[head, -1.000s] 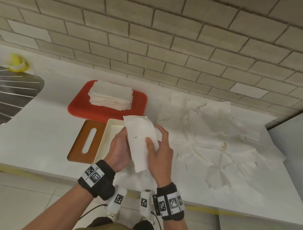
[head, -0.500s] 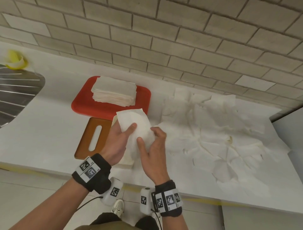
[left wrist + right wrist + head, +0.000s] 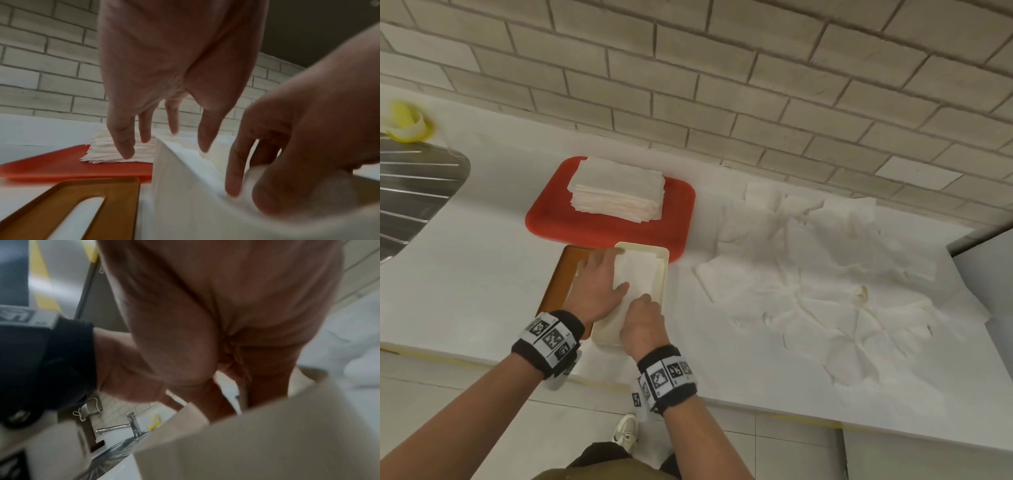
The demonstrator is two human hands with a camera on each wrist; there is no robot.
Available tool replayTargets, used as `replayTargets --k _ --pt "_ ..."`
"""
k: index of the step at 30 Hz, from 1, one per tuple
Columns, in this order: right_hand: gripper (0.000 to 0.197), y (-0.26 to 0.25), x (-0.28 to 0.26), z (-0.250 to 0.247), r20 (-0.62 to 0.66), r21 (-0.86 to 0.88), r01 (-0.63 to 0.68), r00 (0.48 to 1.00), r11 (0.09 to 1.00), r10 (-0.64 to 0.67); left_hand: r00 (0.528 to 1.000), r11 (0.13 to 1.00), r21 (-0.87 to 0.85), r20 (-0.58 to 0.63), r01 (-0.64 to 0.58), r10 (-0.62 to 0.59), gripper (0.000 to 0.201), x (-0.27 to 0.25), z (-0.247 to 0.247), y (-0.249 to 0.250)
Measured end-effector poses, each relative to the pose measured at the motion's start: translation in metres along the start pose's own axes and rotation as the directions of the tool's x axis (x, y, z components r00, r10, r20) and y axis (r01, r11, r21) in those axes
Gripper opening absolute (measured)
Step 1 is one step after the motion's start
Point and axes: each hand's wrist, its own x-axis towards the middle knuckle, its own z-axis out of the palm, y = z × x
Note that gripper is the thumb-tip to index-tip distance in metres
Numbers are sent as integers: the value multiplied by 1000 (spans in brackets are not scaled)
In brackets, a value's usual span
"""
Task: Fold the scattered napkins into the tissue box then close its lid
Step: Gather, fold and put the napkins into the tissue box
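The cream tissue box (image 3: 665, 274) stands open near the counter's front edge, with a folded white napkin (image 3: 637, 274) lying inside it. My left hand (image 3: 599, 284) is spread flat over the box's left rim, fingers straight, the thumb resting on the napkin. My right hand (image 3: 642, 322) is at the near end of the box, its fingertips pointing down onto the napkin. In the left wrist view the left fingers (image 3: 121, 142) hang straight above the box (image 3: 180, 186). The brown wooden lid (image 3: 554, 287) with a slot lies flat just left of the box. Loose napkins (image 3: 825, 274) are scattered at the right.
A red tray (image 3: 602, 233) behind the box carries a stack of folded napkins (image 3: 616, 192). A metal drainboard (image 3: 410, 192) and a yellow object (image 3: 405, 121) sit far left. A brick wall runs along the back. The counter's front edge is just below my wrists.
Both hands have brought the folded napkin down from above the box into it. The left hand has gone from holding the napkin to lying flat over it.
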Motion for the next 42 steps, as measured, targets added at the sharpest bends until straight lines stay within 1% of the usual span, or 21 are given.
replayTargets --k 2,4,9,11,13,15,17,19,21,24,26,28,29,30,31,32,33,35,36,39,42 --pt "37 0 -3 -7 21 -54 12 1000 998 -11 993 997 70 113 26 -33 70 -1 12 -6" --pt "33 9 -8 -24 -25 -52 29 999 998 -31 986 992 122 162 21 -41 72 -4 17 -10" --pt "39 61 35 -108 -310 -207 117 934 971 -178 989 984 168 124 65 -86 67 -7 13 0" --pt "59 92 76 -133 -190 -398 149 952 905 -240 998 991 128 42 39 -45 60 -10 8 11" --pt "74 123 112 -146 42 -545 214 973 811 -228 998 997 78 -48 -30 34 51 -13 6 21" --pt "67 144 131 -154 175 -616 258 966 744 -191 988 994 27 -110 -105 108 43 -15 8 32" --pt "47 152 133 -165 208 -631 329 944 703 -255 977 986 -20 -135 -167 163 36 -18 8 46" --pt "25 151 122 -178 174 -490 415 908 767 -380 966 971 -80 -147 -225 211 29 -20 9 62" --pt "19 145 105 -189 38 -229 512 854 828 -519 971 958 -178 -122 -223 204 27 -22 10 77" --pt "16 113 57 -196 -216 188 604 795 775 -567 991 926 -355 -2 -124 132 48 -26 8 102" --pt "35 91 26 -190 -303 526 574 816 627 -493 995 788 -615 62 -27 83 58 -28 6 115" --pt "61 77 8 -174 -315 711 484 868 511 -384 994 479 -873 109 87 19 69 -24 3 119" --pt "70 74 6 -161 -312 730 447 891 517 -329 994 308 -945 113 107 2 71 -20 0 119" --pt "78 71 4 -147 -305 733 412 910 541 -280 994 209 -972 103 107 -30 69 -17 -5 117" --pt "84 69 5 -132 -289 732 370 929 572 -230 993 181 -979 76 91 -88 64 -14 -10 112" --pt "88 67 5 -119 -279 719 337 941 608 -191 986 254 -964 37 77 -161 63 -12 -15 106" --pt "88 66 6 -106 -282 695 324 944 642 -171 978 395 -917 -32 53 -206 66 -9 -19 100" --pt "69 62 7 -83 -308 630 344 934 696 -183 974 694 -720 -150 12 -172 77 -3 -21 78" --pt "54 60 6 -73 -319 577 363 925 731 -207 979 791 -612 -156 10 -132 82 0 -21 68" --pt "25 54 7 -46 -276 327 362 920 873 -278 997 938 -347 -77 -13 -14 98 7 -15 42" --pt "22 44 5 -30 -119 158 294 953 943 -278 998 998 10 10 -56 56 101 13 -4 30"
